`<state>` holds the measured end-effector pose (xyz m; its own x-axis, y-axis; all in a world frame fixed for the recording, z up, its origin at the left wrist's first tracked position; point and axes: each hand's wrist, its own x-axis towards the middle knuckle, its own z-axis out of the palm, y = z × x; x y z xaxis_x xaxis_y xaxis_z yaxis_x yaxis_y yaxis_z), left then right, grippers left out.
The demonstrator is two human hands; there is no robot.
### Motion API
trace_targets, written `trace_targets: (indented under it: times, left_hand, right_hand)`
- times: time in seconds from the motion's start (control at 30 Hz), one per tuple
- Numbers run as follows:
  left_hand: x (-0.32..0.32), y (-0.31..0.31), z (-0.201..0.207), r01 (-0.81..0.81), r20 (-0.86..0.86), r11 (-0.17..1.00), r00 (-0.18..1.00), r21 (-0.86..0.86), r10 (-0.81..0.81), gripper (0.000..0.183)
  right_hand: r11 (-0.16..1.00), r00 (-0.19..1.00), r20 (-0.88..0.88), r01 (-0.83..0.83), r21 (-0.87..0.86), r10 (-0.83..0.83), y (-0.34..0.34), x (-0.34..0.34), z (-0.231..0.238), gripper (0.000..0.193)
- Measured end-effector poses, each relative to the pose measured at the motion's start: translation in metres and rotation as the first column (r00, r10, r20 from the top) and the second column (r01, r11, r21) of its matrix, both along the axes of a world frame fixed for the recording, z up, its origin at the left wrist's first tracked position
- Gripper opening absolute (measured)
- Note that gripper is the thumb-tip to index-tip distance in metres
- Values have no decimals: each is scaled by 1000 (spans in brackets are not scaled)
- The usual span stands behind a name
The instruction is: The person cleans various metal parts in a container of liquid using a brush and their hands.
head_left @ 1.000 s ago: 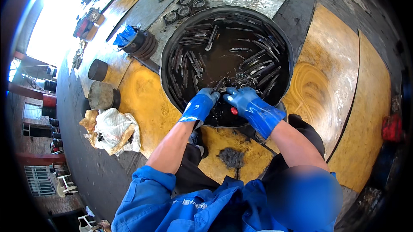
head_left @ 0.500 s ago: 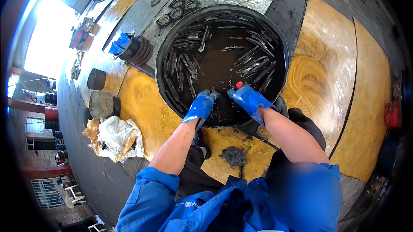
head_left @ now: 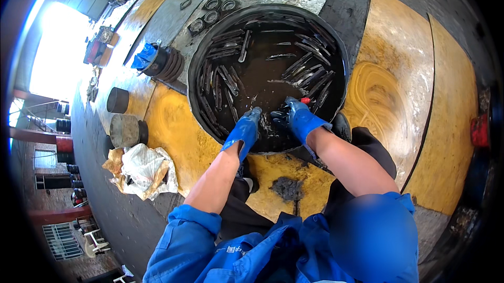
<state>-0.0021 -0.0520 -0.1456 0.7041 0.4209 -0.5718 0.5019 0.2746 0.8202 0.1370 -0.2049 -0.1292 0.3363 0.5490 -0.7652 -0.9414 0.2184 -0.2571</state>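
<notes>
My left hand (head_left: 248, 127), in a blue rubber glove, reaches over the near part of a round dark tub (head_left: 191, 76). Its fingers are drawn together at the dark liquid (head_left: 262, 70); whatever they grip is hidden. To its right, my right hand (head_left: 304, 120), gloved the same way, is closed on a tool with a red end (head_left: 305, 100) that pokes out beside the fingers. The rest of that tool is hidden. Long dark strips (head_left: 315, 76) lie in the liquid along the left, far and right sides. Water ripples and glints between the hands.
Several dark ring-like parts (head_left: 211, 16) sit beyond the tub. At left stand a bucket with blue plastic (head_left: 144, 57), a dark cylinder (head_left: 118, 99) and a crumpled white sack (head_left: 149, 170). A dark clump (head_left: 287, 188) lies on the yellow floor plate by my feet.
My right hand has turned, and the red end has shifted to the right. My left hand has moved slightly. More splashing shows between the hands.
</notes>
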Motion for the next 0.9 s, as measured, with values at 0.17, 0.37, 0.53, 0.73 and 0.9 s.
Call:
trace_targets:
  times: [0.17, 0.37, 0.53, 0.73, 0.9]
  left_hand:
    - [6, -23, 34, 408, -202, 683, 909, 605, -365, 32]
    - [18, -35, 47, 298, -134, 791, 954, 534, -269, 31]
    - [12, -26, 31, 454, -278, 511, 880, 730, -386, 29]
    - [13, -25, 25, 257, -110, 873, 966, 414, -232, 28]
    - [15, -24, 9, 47, 34, 993, 998, 108, -51, 30]
  right_hand:
    - [951, 929, 231, -250, -181, 288, -26, 11, 10, 29]
    - [762, 452, 614, -416, -496, 647, -43, 11, 28, 33]
    - [466, 30, 483, -324, -823, 875, -36, 6, 54, 33]
    - [126, -685, 227, -195, -973, 692, -37, 1, 65, 25]
    - [519, -907, 201, 21, -855, 370, -58, 2, 61, 41]
